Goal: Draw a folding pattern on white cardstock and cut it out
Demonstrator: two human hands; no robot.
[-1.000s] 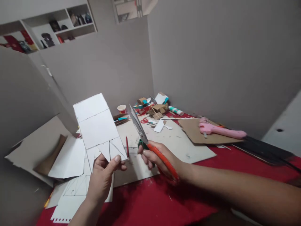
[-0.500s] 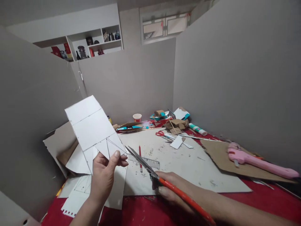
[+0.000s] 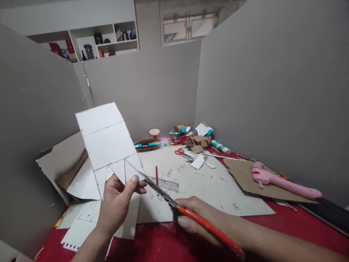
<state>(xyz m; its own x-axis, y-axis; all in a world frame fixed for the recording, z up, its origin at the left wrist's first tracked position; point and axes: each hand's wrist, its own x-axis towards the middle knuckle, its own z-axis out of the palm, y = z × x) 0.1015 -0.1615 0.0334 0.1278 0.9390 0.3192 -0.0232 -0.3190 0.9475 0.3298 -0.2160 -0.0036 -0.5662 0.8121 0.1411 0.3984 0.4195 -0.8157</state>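
My left hand (image 3: 117, 203) pinches the lower edge of a white card sheet (image 3: 106, 142) marked with pencil lines and triangles, holding it upright above the table. My right hand (image 3: 196, 218) grips orange-handled scissors (image 3: 174, 200). Their blades are parted and the tips meet the sheet's lower right corner beside my left thumb. A clear ruler (image 3: 166, 185) and a red pencil (image 3: 156, 171) lie on the grey board (image 3: 212, 189) just behind the blades.
A pink glue gun (image 3: 280, 180) rests on brown cardboard (image 3: 245, 178) at the right. Small red scissors (image 3: 181, 153), a paper cup (image 3: 154, 133), a glue stick (image 3: 220, 147) and cardboard scraps crowd the back. White offcuts (image 3: 81, 222) lie on the red cloth (image 3: 163, 243). Grey partition walls enclose the table.
The scissors swung down from pointing upward and moved left until their blades reached the sheet's lower right corner. My left hand kept holding the sheet. The view tilted.
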